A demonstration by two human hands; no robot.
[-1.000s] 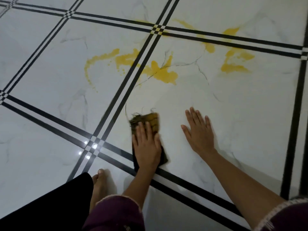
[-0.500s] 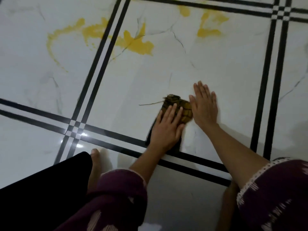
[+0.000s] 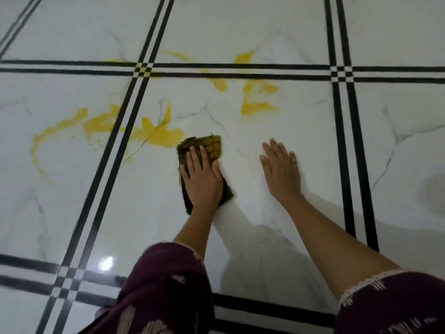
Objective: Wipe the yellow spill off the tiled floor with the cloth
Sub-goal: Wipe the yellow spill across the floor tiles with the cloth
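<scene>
A yellow spill [image 3: 163,136] spreads in streaks over the white marble tiled floor [image 3: 277,25], with a second patch [image 3: 257,102] farther right and a thin arc at the left. A dark cloth [image 3: 212,147], stained yellow at its far end, lies flat on the tile just right of the nearest yellow blot. My left hand [image 3: 203,179] presses flat on the cloth with straight fingers. My right hand [image 3: 281,171] rests flat on the bare tile to the right of the cloth, apart from it.
Black double stripe lines [image 3: 134,92] cross the floor and pass through the spill. My dark maroon sleeves [image 3: 163,292] fill the bottom of the view. A light glare spot [image 3: 106,263] shines at the lower left.
My left hand has pushed the cloth forward and left, up to the edge of the nearest yellow blot. The right hand now lies apart from the cloth. The view has shifted forward.
</scene>
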